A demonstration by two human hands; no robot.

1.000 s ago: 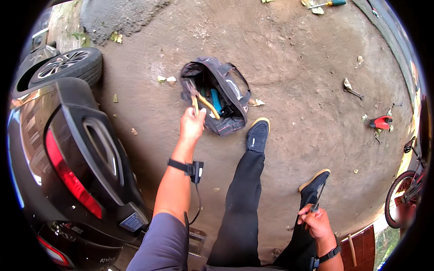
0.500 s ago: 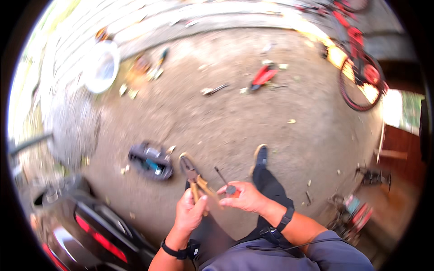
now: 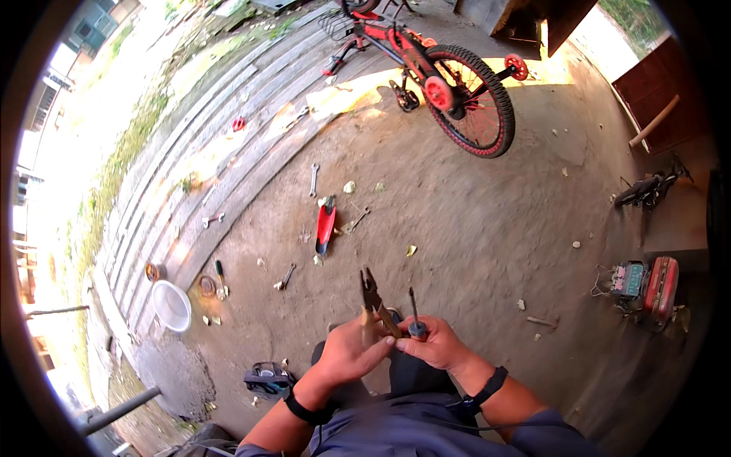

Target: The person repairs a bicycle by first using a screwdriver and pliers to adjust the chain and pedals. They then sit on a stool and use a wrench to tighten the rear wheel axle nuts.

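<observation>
My left hand (image 3: 350, 350) grips a pair of pliers (image 3: 370, 293) with tan handles, jaws pointing up at the lower middle. Just to its right, my right hand (image 3: 434, 343) holds a screwdriver (image 3: 412, 305) upright, its thumb close against the pliers' handle where both hands meet. Beyond my hands on the ground lie a red-and-black molded part (image 3: 325, 227), several wrenches (image 3: 314, 180) and a green-handled tool (image 3: 219, 270). The dark tool bag (image 3: 268, 378) rests to the left, below a white basin (image 3: 171, 305).
A red-and-black bicycle (image 3: 468, 103) stands ahead on the ground beside plank-like strips (image 3: 205, 145). A dark small bike-like object (image 3: 647, 189) and a red machine (image 3: 659, 293) are at the right, near a brown panel (image 3: 643, 95). A dark pole (image 3: 122, 411) crosses the lower left.
The view has swung right toward the bicycle, putting the bag lower in the picture and the car mostly out of it. The pliers came up from the bag, and both hands are now together.
</observation>
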